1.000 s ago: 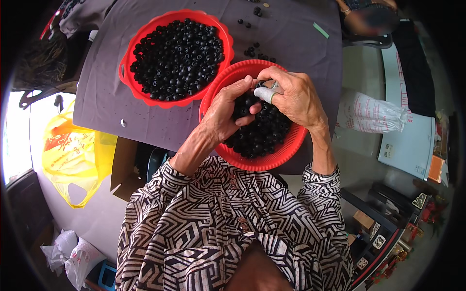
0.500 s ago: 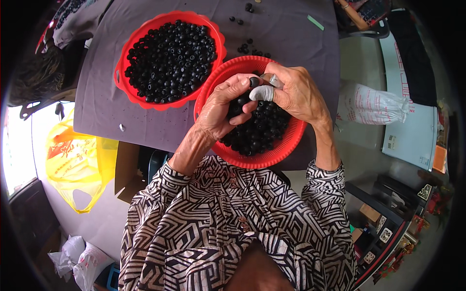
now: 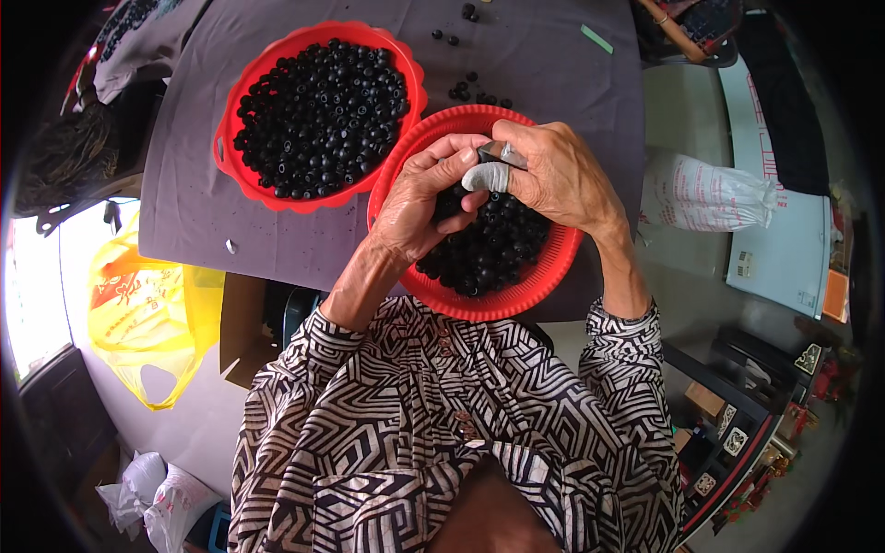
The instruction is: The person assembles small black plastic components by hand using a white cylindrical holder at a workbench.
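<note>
Both my hands meet over the near red basket (image 3: 516, 302), which is half full of small black round pieces (image 3: 493, 253). My left hand (image 3: 419, 198) pinches one black piece (image 3: 452, 201) between its fingers. My right hand (image 3: 562, 175) wears a white cover on the thumb (image 3: 486, 177) and grips a small metal tool (image 3: 503, 152) pressed against that piece. A second red basket (image 3: 230, 161), further off to the left, is filled with the same black pieces (image 3: 323, 120).
The baskets stand on a grey cloth (image 3: 553, 74) with a few loose black pieces (image 3: 470, 88) and a green strip (image 3: 596, 39). A yellow plastic bag (image 3: 138, 313) hangs at the left. A white printed sack (image 3: 701, 194) lies at the right.
My hands have stayed together over the near basket, with the fingers shifting slightly around the black piece and the tool. The baskets have not moved.
</note>
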Available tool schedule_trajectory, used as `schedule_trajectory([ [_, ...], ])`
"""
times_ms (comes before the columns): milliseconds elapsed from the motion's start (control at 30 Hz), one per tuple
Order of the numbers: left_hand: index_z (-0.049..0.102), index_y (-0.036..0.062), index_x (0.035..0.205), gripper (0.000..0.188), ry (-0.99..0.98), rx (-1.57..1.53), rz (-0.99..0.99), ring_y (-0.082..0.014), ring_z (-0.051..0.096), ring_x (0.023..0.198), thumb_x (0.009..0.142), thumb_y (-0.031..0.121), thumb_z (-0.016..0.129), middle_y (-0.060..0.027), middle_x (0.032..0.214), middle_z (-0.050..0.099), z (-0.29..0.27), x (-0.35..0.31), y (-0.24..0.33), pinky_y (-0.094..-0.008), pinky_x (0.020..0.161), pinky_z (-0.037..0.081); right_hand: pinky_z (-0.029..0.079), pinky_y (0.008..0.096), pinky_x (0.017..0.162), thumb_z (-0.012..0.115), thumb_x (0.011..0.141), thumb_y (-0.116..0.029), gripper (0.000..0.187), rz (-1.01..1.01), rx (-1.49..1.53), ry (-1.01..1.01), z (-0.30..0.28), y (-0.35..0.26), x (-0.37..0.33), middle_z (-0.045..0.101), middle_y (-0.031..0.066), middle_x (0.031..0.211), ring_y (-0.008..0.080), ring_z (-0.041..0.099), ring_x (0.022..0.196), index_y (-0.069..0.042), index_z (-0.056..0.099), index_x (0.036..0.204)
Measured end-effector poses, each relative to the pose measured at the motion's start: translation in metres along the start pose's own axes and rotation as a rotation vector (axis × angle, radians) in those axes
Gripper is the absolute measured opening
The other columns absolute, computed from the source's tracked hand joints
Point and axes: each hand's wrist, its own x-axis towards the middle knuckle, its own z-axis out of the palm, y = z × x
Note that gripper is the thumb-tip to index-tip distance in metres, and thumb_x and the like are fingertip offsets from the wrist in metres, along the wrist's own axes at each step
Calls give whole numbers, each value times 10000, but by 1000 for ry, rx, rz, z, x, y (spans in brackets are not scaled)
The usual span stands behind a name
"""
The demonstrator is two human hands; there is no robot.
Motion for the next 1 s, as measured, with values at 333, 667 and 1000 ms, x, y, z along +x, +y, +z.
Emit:
schedule_trajectory([
  [333,513,43,1032,189,-8,16,-3,-85,489,540,893,169,498,-38,707,523,-3,1,3,-161,337,291,358,342,459,669,731,-318,392,-13,-7,18,0,-2,0,454,129,532,258,451,463,-1,445,673],
  [667,525,28,1027,217,40,2,6,-79,483,549,890,196,505,-31,720,527,1,0,0,-161,350,292,372,361,459,621,787,-291,341,-67,-128,74,7,-3,-2,481,143,540,320,494,494,-14,446,694],
  [1000,529,12,1026,227,73,-46,25,-75,472,585,894,193,493,-26,754,522,5,1,-3,-165,383,308,406,391,475,602,785,-172,203,-39,-137,115,11,-7,-4,530,165,582,352,548,562,-16,476,754],
])
